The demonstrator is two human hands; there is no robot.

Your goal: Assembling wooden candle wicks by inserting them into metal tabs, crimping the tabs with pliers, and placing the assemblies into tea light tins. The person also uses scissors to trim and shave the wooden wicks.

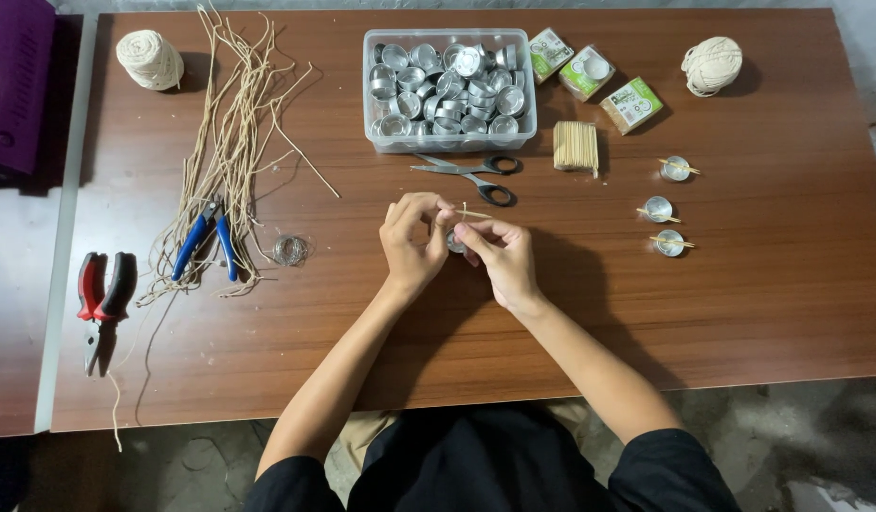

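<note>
My left hand [411,237] and right hand [500,254] pinch small metal cup [454,242] and stick [473,214] over table [760,303]; I'd keep stick level across rim, grip light.

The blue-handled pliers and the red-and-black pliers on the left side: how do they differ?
The blue-handled pliers are slimmer and lie on the loose wick strands on the main table; the red-and-black pliers are bulkier and straddle the seam with the side table. The blue handles are spread apart; the red and black ones lie close together. Both lie flat, untouched by either hand.
</note>
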